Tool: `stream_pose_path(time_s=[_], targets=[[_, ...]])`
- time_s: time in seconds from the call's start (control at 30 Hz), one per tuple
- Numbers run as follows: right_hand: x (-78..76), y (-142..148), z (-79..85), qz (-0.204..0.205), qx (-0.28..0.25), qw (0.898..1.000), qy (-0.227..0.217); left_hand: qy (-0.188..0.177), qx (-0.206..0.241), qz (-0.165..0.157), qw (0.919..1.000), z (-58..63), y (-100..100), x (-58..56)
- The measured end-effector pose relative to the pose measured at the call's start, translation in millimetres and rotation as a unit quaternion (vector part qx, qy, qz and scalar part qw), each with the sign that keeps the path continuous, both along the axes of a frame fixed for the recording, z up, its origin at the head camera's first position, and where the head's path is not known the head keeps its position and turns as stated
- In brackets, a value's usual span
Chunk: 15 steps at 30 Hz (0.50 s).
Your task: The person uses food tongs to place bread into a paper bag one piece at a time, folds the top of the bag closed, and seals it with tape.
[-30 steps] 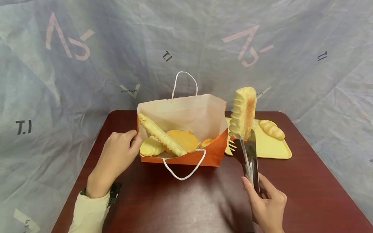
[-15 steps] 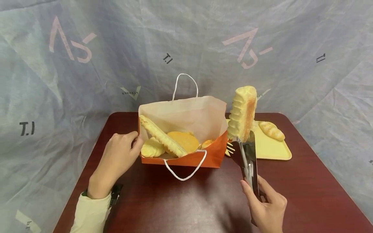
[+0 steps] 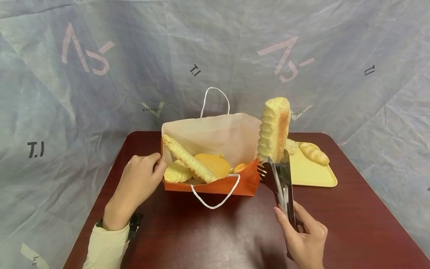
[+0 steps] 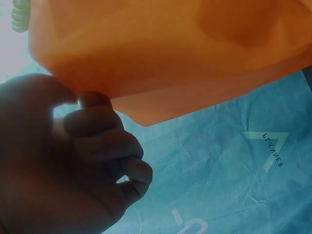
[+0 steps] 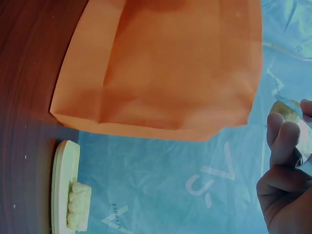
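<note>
At its left edge, my left hand (image 3: 141,183) pinches an orange paper bag (image 3: 246,183) with a pale lining and white cord handles. The left wrist view shows thumb and index finger meeting at the bag's edge (image 4: 105,95). My right hand (image 3: 304,235) grips metal tongs (image 3: 285,194), one side ending in fork tines. Between the tong ends a ridged, browned bread roll (image 3: 273,129) stands upright beside the bag's right rim. Inside the wide mouth lie a long ridged bread stick (image 3: 188,158), a round flat bun (image 3: 215,164) and a pale bread (image 3: 176,172).
Behind the tongs, a yellow tray (image 3: 315,177) rests on the dark red table (image 3: 356,216). An oval striped bread (image 3: 314,152) and a pale ridged bread (image 3: 291,145) are on it. Grey printed cloth (image 3: 168,48) hangs behind the table.
My right hand has moved a little left with the tongs and the bread roll, nearer the bag's right rim. The left hand keeps its place on the bag. The head view has shifted slightly.
</note>
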State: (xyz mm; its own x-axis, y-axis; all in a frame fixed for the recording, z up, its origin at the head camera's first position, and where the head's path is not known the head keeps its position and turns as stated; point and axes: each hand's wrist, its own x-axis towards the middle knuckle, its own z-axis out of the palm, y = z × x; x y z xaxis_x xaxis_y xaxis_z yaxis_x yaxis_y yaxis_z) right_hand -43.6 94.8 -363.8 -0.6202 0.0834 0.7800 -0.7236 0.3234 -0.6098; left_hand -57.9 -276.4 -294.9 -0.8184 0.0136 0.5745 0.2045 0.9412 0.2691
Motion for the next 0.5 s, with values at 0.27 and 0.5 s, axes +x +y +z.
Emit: stream_pose_path(time_s=[0.27,0.5], targets=[[-0.4,-7.4,5.5,0.015,0.003,1.0,0.008,-0.001,-0.001,-0.001,1.0,0.3,1.7,-1.9],[-3.0,-18.1,23.7,0.016,0.036,0.999,0.021,-0.003,-0.002,0.0,1.0,0.4,1.1,-3.5]])
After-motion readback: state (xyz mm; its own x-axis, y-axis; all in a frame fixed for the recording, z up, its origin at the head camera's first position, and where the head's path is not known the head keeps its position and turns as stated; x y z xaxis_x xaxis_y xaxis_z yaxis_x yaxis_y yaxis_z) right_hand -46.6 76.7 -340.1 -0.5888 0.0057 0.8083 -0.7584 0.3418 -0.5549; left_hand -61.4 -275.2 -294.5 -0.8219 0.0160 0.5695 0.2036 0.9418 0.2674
